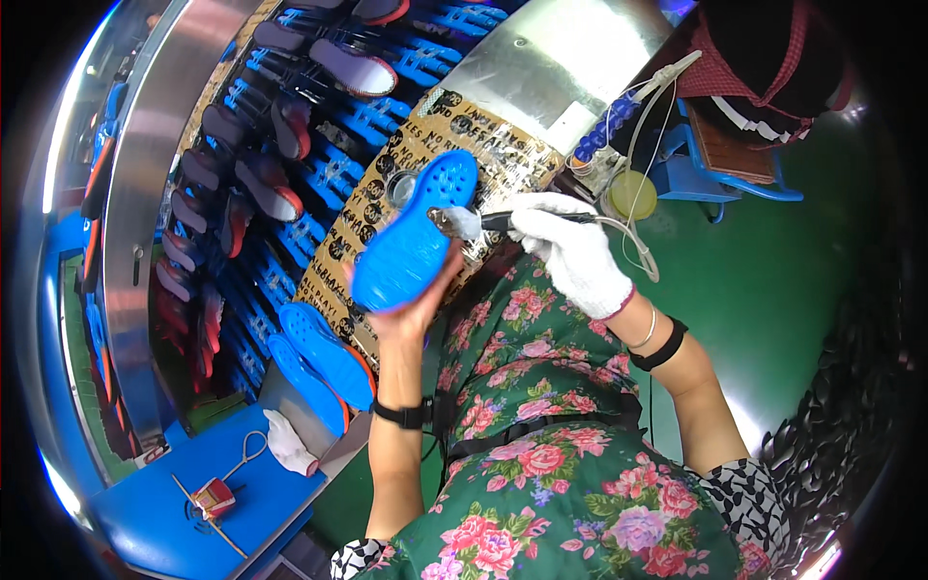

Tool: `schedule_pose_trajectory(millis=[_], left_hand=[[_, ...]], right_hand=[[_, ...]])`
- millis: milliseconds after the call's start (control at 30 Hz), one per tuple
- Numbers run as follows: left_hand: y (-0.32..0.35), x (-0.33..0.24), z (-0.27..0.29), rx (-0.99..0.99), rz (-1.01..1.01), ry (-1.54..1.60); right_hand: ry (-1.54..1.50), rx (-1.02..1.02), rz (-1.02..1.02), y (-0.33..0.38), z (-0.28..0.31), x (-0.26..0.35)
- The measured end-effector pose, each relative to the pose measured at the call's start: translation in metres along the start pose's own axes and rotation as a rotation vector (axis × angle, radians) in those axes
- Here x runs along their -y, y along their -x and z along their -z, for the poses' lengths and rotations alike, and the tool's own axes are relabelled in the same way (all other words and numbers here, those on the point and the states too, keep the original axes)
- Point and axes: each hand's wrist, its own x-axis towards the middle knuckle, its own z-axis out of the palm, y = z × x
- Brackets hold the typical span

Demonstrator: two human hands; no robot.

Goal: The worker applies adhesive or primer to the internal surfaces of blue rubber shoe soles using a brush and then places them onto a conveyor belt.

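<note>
My bare left hand (414,311) is closed round a blue shoe sole (398,256) from underneath, tilting its face up. Small round holes mark the sole's upper end. In my right hand (570,253), which wears a white knitted glove, is a slim brush-like tool (497,221) with a black handle. Its pale, brown-stained tip touches or nearly touches the sole's right edge near the middle. From the handle's rear runs a white tube (633,237). Partly behind the sole stands a small clear cup (398,189). Two more blue soles (324,350) with orange edges lie near my left forearm.
Cardboard (387,159) with black lettering covers the work ledge. Left of it, a rack (333,145) carries several dark, red-edged soles on blue holders. A white glove (288,445) lies beside a blue surface (145,512). At the far right are a blue-framed stool (735,169) and a yellow-green round container (632,195).
</note>
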Motion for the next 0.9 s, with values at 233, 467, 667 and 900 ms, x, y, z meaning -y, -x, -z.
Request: schedule_pose_trajectory(millis=[233,467,667,900], left_hand=[[0.018,0.029,0.016,0.1,0.264,-0.061],[0.012,0.06,-0.008,0.163,0.251,-0.027],[0.013,0.07,-0.003,0.205,0.276,0.14],[0.005,0.058,0.028,0.208,0.125,-0.218]], right_hand=[[0.1,0.096,0.105,0.003,-0.017,0.008],[0.608,0.177,0.452,0.008,-0.046,0.049],[1.063,0.323,1.191,-0.005,-0.062,0.061],[1.159,0.537,1.23,0.01,-0.064,0.041]])
